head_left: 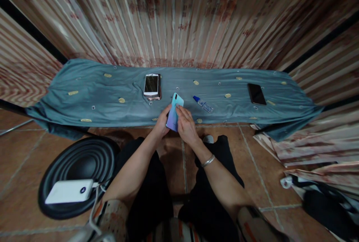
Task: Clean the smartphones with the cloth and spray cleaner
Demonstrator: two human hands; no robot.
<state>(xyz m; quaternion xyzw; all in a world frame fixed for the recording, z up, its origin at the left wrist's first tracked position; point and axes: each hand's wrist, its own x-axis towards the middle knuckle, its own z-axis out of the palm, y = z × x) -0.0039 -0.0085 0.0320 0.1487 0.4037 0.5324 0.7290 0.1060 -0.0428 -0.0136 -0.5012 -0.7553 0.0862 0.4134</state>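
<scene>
Blue phone (173,116) left of bottle (203,104), probably slick and stiff, suits edge holds: left hand (162,123) clasps it, right hand (186,126) touches it, grip unclear.

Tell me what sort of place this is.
Likely a curtained-off corner of a home, judging by the patterned curtains, the draped blue-green cloth and the tiled floor.

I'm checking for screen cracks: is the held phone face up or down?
Face down: the phone in the left hand shows its blue-purple back and camera; the screen is hidden.
</scene>
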